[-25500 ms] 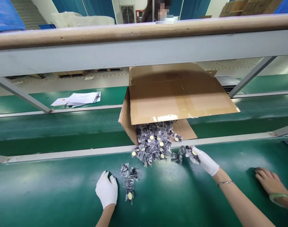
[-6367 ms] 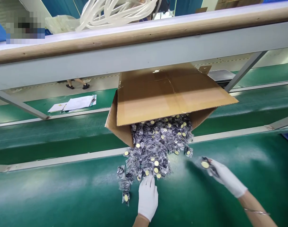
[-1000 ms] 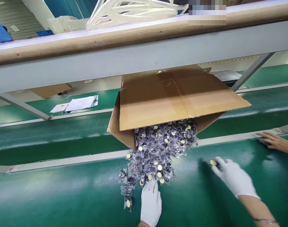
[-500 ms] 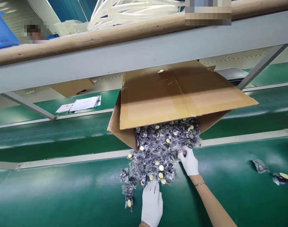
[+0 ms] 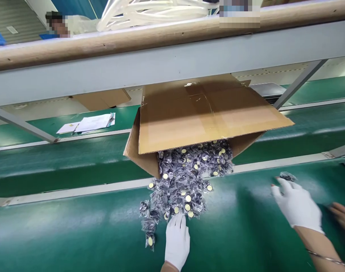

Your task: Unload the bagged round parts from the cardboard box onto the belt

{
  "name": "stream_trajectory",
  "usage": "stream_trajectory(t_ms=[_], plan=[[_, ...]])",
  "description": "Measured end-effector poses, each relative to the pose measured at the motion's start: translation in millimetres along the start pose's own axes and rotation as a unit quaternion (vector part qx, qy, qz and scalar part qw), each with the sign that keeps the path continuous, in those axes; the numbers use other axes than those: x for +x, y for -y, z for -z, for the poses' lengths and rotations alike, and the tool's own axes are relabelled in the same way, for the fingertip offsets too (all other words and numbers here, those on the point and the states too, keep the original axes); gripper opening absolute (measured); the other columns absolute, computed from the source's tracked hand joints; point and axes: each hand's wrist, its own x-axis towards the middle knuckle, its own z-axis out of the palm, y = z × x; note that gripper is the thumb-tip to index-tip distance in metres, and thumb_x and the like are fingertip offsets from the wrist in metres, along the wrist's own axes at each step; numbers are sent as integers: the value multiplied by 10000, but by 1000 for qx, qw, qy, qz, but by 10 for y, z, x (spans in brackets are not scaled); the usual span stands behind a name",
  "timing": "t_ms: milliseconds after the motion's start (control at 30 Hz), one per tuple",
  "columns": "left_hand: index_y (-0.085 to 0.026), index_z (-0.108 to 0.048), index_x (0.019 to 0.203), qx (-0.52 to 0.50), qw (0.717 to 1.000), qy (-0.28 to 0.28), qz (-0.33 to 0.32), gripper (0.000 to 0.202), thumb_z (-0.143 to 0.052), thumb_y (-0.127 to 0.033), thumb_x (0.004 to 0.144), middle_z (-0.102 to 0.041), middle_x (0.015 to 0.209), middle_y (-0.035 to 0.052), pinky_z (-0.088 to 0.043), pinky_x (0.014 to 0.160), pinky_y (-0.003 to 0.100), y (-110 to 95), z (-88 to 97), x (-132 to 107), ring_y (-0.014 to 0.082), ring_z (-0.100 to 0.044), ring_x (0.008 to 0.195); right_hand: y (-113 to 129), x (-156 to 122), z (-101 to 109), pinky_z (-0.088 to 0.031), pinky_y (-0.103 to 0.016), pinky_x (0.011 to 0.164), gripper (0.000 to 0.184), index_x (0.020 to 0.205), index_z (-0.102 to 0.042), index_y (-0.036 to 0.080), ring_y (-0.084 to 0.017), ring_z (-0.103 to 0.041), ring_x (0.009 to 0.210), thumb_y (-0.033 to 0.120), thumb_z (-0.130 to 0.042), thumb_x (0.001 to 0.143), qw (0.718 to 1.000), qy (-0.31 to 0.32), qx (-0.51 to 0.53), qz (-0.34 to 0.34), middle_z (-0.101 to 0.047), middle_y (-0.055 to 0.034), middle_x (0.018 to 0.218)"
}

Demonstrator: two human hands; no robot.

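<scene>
A heap of small dark parts in clear plastic bags [image 5: 186, 185], several with pale yellow discs, spills from a tilted cardboard box [image 5: 206, 109] onto the green work surface [image 5: 104, 230]. At the heap's near edge, my left hand [image 5: 177, 240] in a white glove lies with fingers stretched out, touching the closest bags. My right hand [image 5: 298, 204], also gloved, is far to the right, thumb and forefinger apart. Just beyond its fingers lies one bagged part [image 5: 288, 176]; whether they touch it, I cannot tell.
Another person's bare hand [image 5: 344, 215] is at the right edge, close to my right wrist. Several loose bagged parts [image 5: 149, 226] lie left of my left hand. A grey shelf beam [image 5: 161, 62] crosses above the box. Papers on a clipboard [image 5: 94, 122] lie behind.
My right hand has gone from the heap to the right. Another person's hand has come into view there. The two bagged parts seen there before no longer show in their places. My left hand stays.
</scene>
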Motion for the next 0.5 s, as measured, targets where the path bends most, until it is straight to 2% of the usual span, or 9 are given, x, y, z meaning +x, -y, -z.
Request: stream_trajectory(t_ms=[67, 100, 167, 233, 300, 367, 433, 500], plan=[[-174, -699, 1216, 2, 1000, 4, 0, 352, -484, -211, 939, -743, 1199, 75, -581, 978, 450, 1, -5, -3, 245, -667, 1107, 438, -132, -241, -524, -481, 995, 476, 1222, -697, 193, -323, -648, 1130, 434, -404, 936, 992, 42, 76, 97, -705, -160, 1221], [-176, -697, 1223, 3, 1000, 9, 2, 357, -488, -211, 935, -741, 1204, 78, -578, 986, 454, 1, -10, -7, 248, -666, 1114, 716, -217, -399, -509, -446, 1042, 460, 1234, -688, 185, -289, -641, 1163, 399, -406, 940, 978, 74, 112, 158, -709, -139, 1232], [-183, -692, 1239, 5, 1000, 20, 3, 369, -493, -208, 929, -735, 1222, 84, -573, 1000, 462, 1, -19, -17, 252, -661, 1132, 1240, -375, -713, -492, -425, 1067, 443, 1281, -665, 185, -274, -602, 1236, 323, -461, 913, 949, 115, 124, 265, -664, -128, 1351], [-188, -692, 1241, 11, 1000, 24, 0, 368, -499, -210, 928, -732, 1231, 85, -570, 1002, 466, -1, -17, -24, 257, -659, 1139, 1567, -491, -942, -496, -430, 1033, 405, 1232, -676, 183, -296, -601, 1218, 274, -513, 873, 937, 136, 100, 305, -656, -140, 1360], [-186, -691, 1241, 17, 1000, 21, -5, 362, -508, -217, 930, -735, 1224, 84, -571, 995, 462, -2, -1, -21, 256, -662, 1130, 1645, -582, -1045, -506, -421, 970, 315, 1107, -685, 164, -311, -630, 1131, 245, -518, 853, 946, 139, 74, 284, -697, -166, 1228], [-186, -689, 1243, 19, 1000, 14, -8, 358, -515, -224, 933, -740, 1215, 76, -572, 988, 449, 0, 22, -12, 251, -665, 1122, 1555, -698, -1036, -519, -388, 885, 275, 1069, -651, 159, -292, -665, 1021, 226, -481, 863, 963, 155, 78, 207, -708, -164, 1115], [-184, -685, 1249, 21, 1000, 9, -14, 360, -518, -225, 933, -744, 1213, 69, -573, 980, 435, 8, 44, -2, 244, -667, 1117, 1439, -866, -962, -525, -349, 800, 334, 1179, -592, 177, -250, -697, 905, 217, -446, 881, 963, 209, 129, 108, -716, -125, 1085], [-178, -682, 1256, 23, 999, 12, -22, 366, -518, -216, 931, -744, 1220, 71, -573, 980, 428, 20, 55, 3, 241, -668, 1120, 1403, -1069, -875, -524, -324, 761, 404, 1316, -508, 228, -218, -716, 832, 273, -461, 917, 937, 286, 198, 34, -732, -68, 1075]])
